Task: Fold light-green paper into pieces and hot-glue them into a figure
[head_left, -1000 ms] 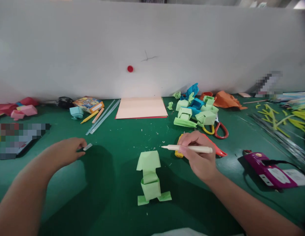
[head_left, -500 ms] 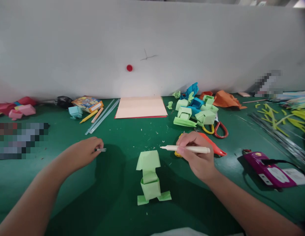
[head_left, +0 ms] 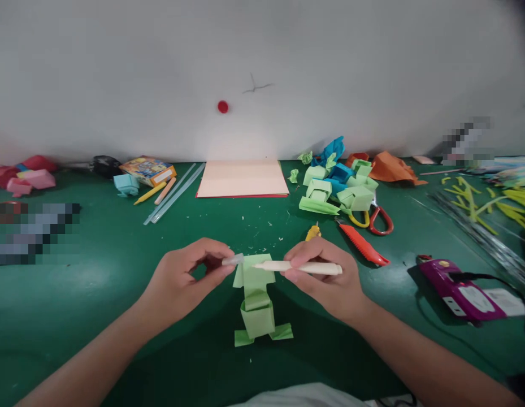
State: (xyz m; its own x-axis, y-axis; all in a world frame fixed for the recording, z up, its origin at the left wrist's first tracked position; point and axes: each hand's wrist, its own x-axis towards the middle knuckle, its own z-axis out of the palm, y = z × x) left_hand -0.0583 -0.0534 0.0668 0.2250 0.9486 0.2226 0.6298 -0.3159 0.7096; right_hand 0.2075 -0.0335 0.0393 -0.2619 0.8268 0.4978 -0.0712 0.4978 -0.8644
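In my left hand [head_left: 188,277] a small translucent marker cap [head_left: 234,259] is pinched between thumb and fingertips. My right hand [head_left: 330,282] grips a cream-coloured marker [head_left: 273,266], uncapped, its tip pointing left toward the cap's end, with a short gap between them. Both are above a folded light-green paper figure [head_left: 257,319], which has a flat top piece, a boxy middle and two small feet. A yellow tool [head_left: 313,232] is partly hidden behind my right hand. An orange-red cutter [head_left: 364,243] lies just beyond that hand.
Folded green and blue paper pieces [head_left: 319,192] and scissors [head_left: 381,220] lie at back right. A purple glue gun-like or electrical device [head_left: 461,288] with a cable sits at right. Cream paper sheets [head_left: 245,178] lie at the wall. Yellow and peach markers [head_left: 150,193] and clear sticks [head_left: 177,195] are at left.
My left hand has moved right with the cap, close to the marker. My right hand has shifted slightly left and down, bringing the tip over the figure's top piece.
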